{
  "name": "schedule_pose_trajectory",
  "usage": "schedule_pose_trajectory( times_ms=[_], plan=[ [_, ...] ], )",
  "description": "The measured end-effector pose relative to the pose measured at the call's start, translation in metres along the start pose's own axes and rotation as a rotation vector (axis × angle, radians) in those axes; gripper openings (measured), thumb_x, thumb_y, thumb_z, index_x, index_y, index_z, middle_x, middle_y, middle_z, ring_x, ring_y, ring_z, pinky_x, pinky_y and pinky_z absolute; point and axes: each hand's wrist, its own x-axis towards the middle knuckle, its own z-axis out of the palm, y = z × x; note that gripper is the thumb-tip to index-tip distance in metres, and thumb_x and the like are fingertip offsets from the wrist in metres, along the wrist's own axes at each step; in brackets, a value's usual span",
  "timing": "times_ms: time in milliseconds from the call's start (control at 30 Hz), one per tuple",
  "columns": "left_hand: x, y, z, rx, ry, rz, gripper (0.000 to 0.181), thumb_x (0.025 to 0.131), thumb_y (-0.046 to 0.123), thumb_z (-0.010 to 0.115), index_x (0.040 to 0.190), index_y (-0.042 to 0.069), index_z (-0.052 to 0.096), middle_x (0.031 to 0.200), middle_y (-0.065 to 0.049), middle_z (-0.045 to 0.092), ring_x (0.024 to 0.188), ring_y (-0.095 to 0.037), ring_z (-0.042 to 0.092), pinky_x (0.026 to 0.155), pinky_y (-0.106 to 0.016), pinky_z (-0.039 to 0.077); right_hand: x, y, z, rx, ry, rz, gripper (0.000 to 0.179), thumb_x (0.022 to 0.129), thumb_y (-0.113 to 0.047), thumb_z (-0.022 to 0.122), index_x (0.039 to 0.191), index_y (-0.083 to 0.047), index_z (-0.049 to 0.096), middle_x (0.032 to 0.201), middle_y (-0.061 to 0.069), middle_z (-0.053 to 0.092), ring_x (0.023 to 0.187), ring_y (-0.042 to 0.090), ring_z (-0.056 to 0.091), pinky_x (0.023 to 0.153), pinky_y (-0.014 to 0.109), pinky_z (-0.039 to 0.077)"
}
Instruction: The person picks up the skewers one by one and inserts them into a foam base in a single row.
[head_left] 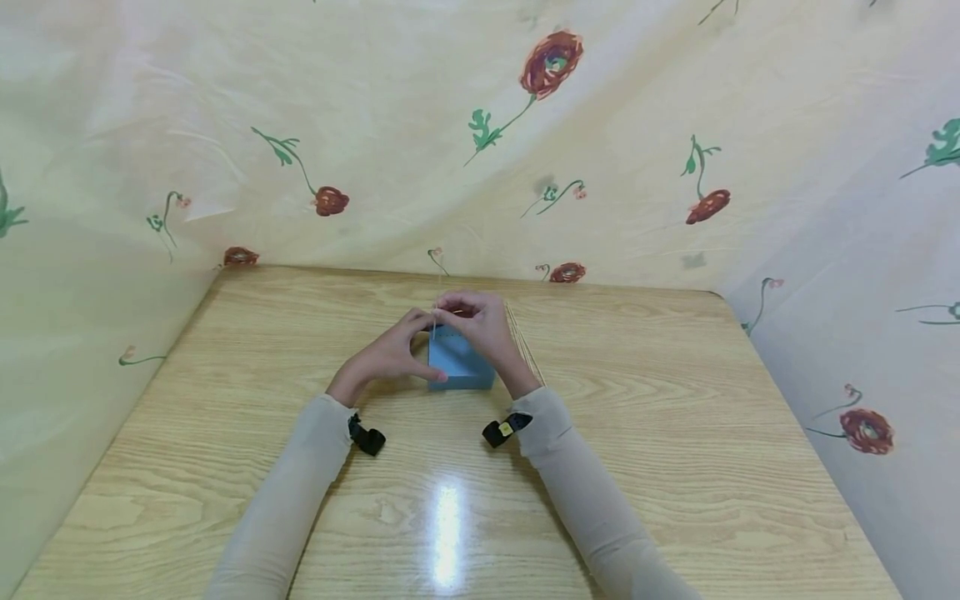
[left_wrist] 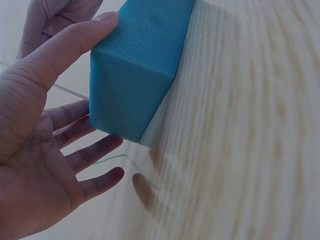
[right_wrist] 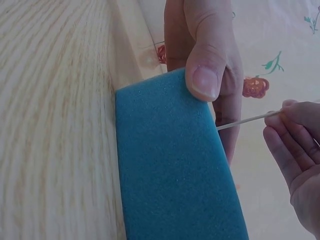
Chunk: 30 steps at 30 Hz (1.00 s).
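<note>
A blue foam block (head_left: 461, 358) stands on the table, with a row of small dark marks along the far part of its top. My left hand (head_left: 392, 348) holds it at its left end: the thumb (left_wrist: 95, 32) presses the near face and the fingers lie at the far side. Over the block, my right hand (head_left: 483, 329) pinches a thin wooden stick (right_wrist: 245, 120) between thumb and fingertips. The lower end of that stick meets the block's top at the left corner; how deep it goes is hidden.
Several thin sticks (head_left: 525, 346) lie on the wood-grain table (head_left: 637, 417) just right of the block, partly behind the right wrist. A flower-patterned sheet (head_left: 405, 150) hangs along the table's back and sides. Each wrist wears a black strap with a small camera.
</note>
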Motion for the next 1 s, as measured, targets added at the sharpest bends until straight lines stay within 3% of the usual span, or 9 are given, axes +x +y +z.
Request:
schedule_pose_trajectory(
  times_ms=[533,1000],
  plan=[
    [-0.001,0.0005,0.0001,-0.029,-0.008,-0.016,0.101,0.079,0.032,0.09,0.161,0.017,0.032,0.156,-0.005,0.03,0.15,-0.031,0.027,0.122,-0.057,0.025,-0.0002,-0.0044,-0.0015,-0.011,-0.04,0.029,0.012,0.091,-0.005,0.076,0.1,0.003,0.077,0.099,0.02,0.076,0.089,0.021,0.075,0.081,0.033,0.062],
    [-0.0027,0.0039,0.0002,-0.027,-0.004,-0.015,0.097,0.079,0.03,0.09,0.159,0.019,0.036,0.154,-0.006,0.031,0.148,-0.031,0.029,0.122,-0.056,0.026,0.0,-0.0093,-0.0034,-0.037,-0.084,0.049,0.013,0.092,-0.007,0.075,0.101,0.003,0.076,0.1,0.019,0.075,0.092,0.024,0.074,0.081,0.034,0.061]
  ],
)
